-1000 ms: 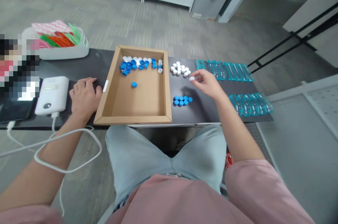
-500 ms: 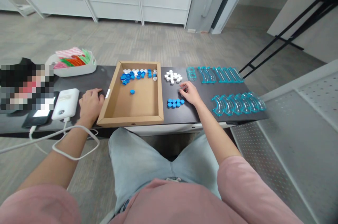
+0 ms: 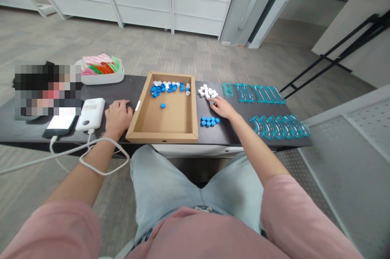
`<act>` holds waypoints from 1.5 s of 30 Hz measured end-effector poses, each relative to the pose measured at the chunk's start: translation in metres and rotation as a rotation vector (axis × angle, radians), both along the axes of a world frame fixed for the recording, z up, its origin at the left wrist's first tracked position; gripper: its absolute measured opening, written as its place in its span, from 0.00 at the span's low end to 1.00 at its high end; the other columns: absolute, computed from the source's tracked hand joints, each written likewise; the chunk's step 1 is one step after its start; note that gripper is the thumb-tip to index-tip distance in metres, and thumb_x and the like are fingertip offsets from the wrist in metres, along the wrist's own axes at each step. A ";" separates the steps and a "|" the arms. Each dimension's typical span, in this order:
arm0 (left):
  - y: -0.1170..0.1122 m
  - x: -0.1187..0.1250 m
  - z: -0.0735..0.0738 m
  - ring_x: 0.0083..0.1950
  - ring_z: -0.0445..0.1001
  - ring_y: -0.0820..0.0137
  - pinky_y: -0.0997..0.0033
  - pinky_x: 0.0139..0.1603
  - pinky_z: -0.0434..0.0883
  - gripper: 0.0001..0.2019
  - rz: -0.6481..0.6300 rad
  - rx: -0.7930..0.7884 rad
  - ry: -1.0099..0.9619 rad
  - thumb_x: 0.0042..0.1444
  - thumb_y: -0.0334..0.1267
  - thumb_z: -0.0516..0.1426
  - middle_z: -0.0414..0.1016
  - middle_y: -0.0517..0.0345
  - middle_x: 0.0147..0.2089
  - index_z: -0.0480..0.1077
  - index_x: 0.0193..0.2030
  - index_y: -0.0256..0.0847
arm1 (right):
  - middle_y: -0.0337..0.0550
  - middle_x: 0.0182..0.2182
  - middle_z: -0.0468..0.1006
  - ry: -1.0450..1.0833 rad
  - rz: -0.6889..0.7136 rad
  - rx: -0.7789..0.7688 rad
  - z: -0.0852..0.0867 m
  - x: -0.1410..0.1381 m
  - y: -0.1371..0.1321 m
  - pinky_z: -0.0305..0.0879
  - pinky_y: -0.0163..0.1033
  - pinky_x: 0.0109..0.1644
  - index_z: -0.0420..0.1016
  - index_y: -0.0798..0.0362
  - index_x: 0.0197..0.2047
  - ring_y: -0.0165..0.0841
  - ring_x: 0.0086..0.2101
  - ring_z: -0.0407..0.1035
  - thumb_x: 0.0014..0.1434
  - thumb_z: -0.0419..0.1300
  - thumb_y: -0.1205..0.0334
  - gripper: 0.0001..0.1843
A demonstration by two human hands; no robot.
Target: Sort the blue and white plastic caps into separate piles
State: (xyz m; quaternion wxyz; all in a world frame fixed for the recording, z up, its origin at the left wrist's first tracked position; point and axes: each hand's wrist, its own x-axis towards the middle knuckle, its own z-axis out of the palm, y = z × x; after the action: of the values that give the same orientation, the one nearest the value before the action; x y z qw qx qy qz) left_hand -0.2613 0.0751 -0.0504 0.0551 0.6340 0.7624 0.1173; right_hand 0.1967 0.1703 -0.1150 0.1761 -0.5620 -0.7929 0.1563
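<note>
A shallow cardboard tray (image 3: 143, 122) lies on the black table (image 3: 240, 129), with several blue and white hexagonal pieces (image 3: 169, 87) along its far wall and one blue piece (image 3: 163, 105) alone in the middle. To the tray's right lie a white pile (image 3: 207, 91) and a blue pile (image 3: 209, 121). My right hand (image 3: 223, 107) rests between those piles, fingertips curled at the near edge of the white pile; what they hold is hidden. My left hand (image 3: 118, 115) lies loosely curled on the table, left of the tray.
Teal transparent curved pieces lie in two rows (image 3: 258, 93) (image 3: 278, 125) at the right. Left of my hand are a white power bank (image 3: 90, 114) with cable, a phone (image 3: 59, 124) and a white basket of coloured strips (image 3: 100, 70). A perforated metal surface (image 3: 344, 161) stands right.
My right hand carried a white piece to the white pile and now rests at its near edge. The camera tilted up and the view widened. My left hand stayed put.
</note>
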 end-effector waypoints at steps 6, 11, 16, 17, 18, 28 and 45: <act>0.002 -0.002 -0.005 0.77 0.67 0.42 0.42 0.76 0.65 0.29 0.019 0.025 -0.005 0.77 0.42 0.44 0.70 0.29 0.75 0.72 0.74 0.30 | 0.44 0.36 0.80 0.141 -0.045 0.028 0.019 -0.008 -0.006 0.73 0.47 0.52 0.85 0.53 0.55 0.41 0.37 0.73 0.67 0.64 0.62 0.15; 0.002 -0.004 -0.006 0.77 0.66 0.43 0.45 0.76 0.64 0.29 0.018 0.015 -0.008 0.77 0.41 0.44 0.69 0.31 0.76 0.71 0.75 0.31 | 0.46 0.45 0.81 0.193 0.185 0.122 0.051 -0.083 -0.010 0.71 0.45 0.52 0.83 0.50 0.56 0.38 0.39 0.73 0.73 0.61 0.58 0.13; -0.003 -0.005 -0.001 0.77 0.66 0.45 0.44 0.75 0.64 0.29 -0.024 0.035 -0.046 0.77 0.40 0.44 0.69 0.28 0.76 0.71 0.75 0.28 | 0.50 0.58 0.77 -0.004 0.413 0.022 0.054 -0.181 0.001 0.71 0.45 0.56 0.80 0.51 0.60 0.41 0.49 0.76 0.70 0.69 0.60 0.16; -0.003 -0.005 0.000 0.77 0.67 0.45 0.45 0.75 0.64 0.28 -0.025 0.036 -0.048 0.76 0.39 0.45 0.69 0.28 0.76 0.71 0.75 0.29 | 0.51 0.58 0.77 -0.048 0.416 0.005 0.050 -0.197 0.004 0.71 0.45 0.57 0.79 0.51 0.59 0.43 0.51 0.75 0.69 0.70 0.60 0.17; -0.004 -0.005 0.001 0.77 0.67 0.45 0.46 0.75 0.65 0.28 -0.030 0.031 -0.047 0.76 0.39 0.46 0.69 0.28 0.76 0.71 0.75 0.30 | 0.51 0.58 0.77 -0.087 0.424 -0.011 0.047 -0.210 0.006 0.71 0.45 0.57 0.79 0.52 0.58 0.44 0.53 0.75 0.69 0.70 0.62 0.16; 0.000 -0.001 -0.001 0.77 0.66 0.42 0.44 0.76 0.64 0.30 0.004 0.009 -0.005 0.77 0.43 0.43 0.69 0.29 0.76 0.71 0.75 0.29 | 0.46 0.48 0.80 0.186 0.555 -0.011 0.070 -0.160 -0.037 0.72 0.44 0.53 0.80 0.50 0.52 0.38 0.44 0.75 0.70 0.64 0.65 0.09; 0.002 0.002 -0.002 0.76 0.66 0.43 0.42 0.75 0.65 0.29 0.036 -0.035 0.055 0.77 0.43 0.44 0.68 0.29 0.75 0.70 0.75 0.31 | 0.49 0.53 0.82 0.321 -0.098 -0.046 0.011 0.023 -0.142 0.81 0.63 0.51 0.81 0.34 0.60 0.49 0.39 0.79 0.60 0.68 0.48 0.25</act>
State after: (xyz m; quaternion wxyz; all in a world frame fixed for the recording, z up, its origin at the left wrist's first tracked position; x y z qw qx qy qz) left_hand -0.2594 0.0773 -0.0519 0.0430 0.6222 0.7767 0.0876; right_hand 0.2200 0.0286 -0.1035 0.2949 -0.5717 -0.7226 0.2532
